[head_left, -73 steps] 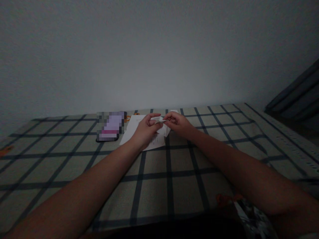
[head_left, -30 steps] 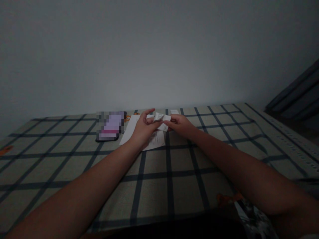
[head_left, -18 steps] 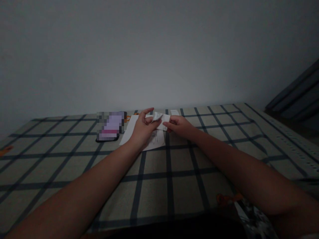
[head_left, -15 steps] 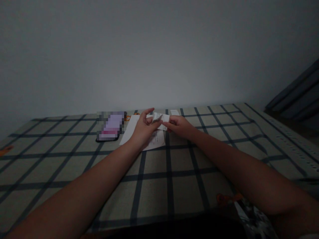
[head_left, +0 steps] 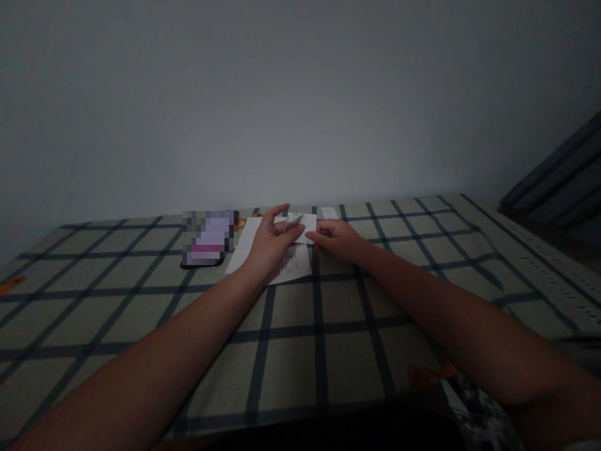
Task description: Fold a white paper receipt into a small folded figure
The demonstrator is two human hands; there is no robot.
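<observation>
Paper (head_left: 308, 223), partly folded, pinched in the grip of left hand (head_left: 270, 243) and, at one edge, right hand (head_left: 339, 238); aligning edges before pressing should keep creases neat.

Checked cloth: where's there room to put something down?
Bare checked cloth shows left of the phone, on the near side of the white sheet, and to the right of the right hand. The middle is crowded: left hand, folded paper and sheet overlap.

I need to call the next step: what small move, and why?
Probably press down the flap of the small paper with the left hand: the flap looks raised, that hand's thumb lies beside it, and the right hand seems to pinch the paper's right edge.
</observation>
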